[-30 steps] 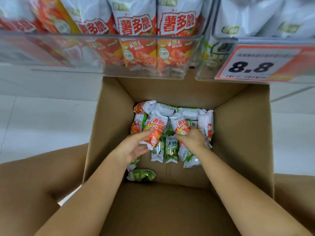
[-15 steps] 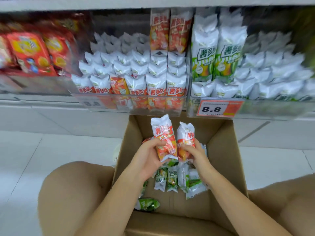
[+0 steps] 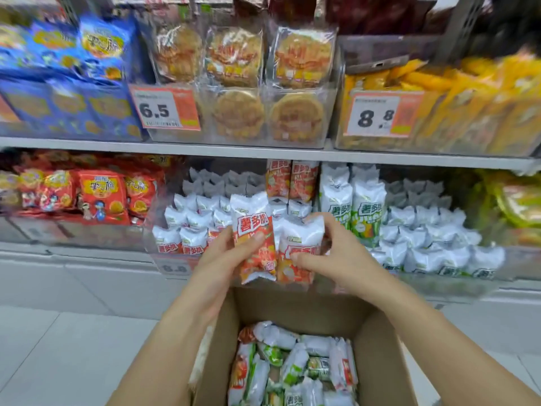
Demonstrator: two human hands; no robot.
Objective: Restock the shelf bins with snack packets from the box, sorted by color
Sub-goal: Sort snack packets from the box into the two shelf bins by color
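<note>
My left hand (image 3: 227, 253) grips an upright red-and-white snack packet (image 3: 254, 238). Beside it, my right hand (image 3: 328, 256) holds a second red packet (image 3: 298, 250). Both packets are raised in front of the clear red-packet bin (image 3: 187, 230) on the lower shelf. To its right stands the green-packet bin (image 3: 424, 238), full of white-and-green packets. Below my hands is the open cardboard box (image 3: 377, 353), holding several mixed red and green packets (image 3: 292, 364).
The upper shelf carries blue bags (image 3: 73, 77), round cracker packs (image 3: 237, 83) and yellow packs (image 3: 468, 98) behind price tags 6.5 and 8.8. Red bags (image 3: 96, 194) fill the lower shelf's left. White floor tiles (image 3: 58, 332) lie left of the box.
Both hands lifted a red packet each out of the box and up to the red-packet bin. The view tilted up, showing the upper shelf.
</note>
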